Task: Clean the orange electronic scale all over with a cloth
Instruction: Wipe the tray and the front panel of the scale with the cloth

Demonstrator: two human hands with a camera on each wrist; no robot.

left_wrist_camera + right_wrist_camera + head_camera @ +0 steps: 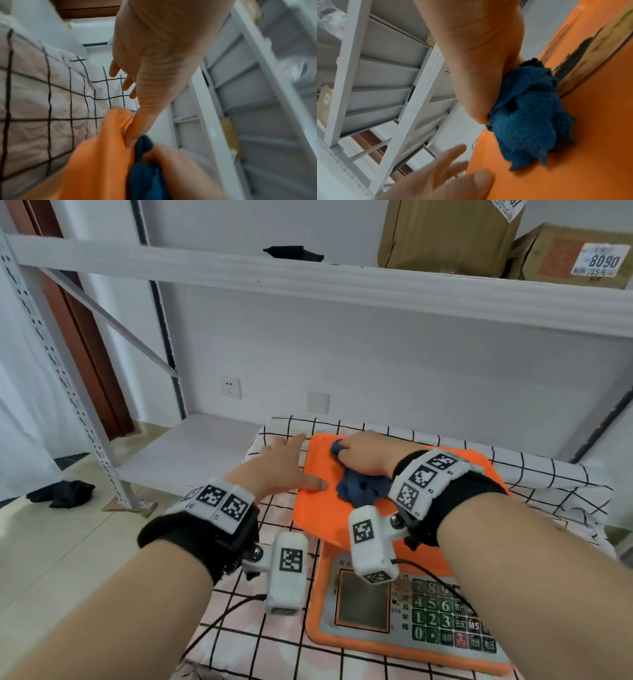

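Keypad-fronted orange scale: right hand clutches bunched blue cloth on platter, left hand spread flat.

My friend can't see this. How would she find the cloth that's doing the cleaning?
Look at the table with the checked tablecloth, then at the orange scale on it. On the scale's flat top, the right hand holds a bunched-up cloth. It is the only dark blue, fuzzy thing there; everything around it is smooth orange.
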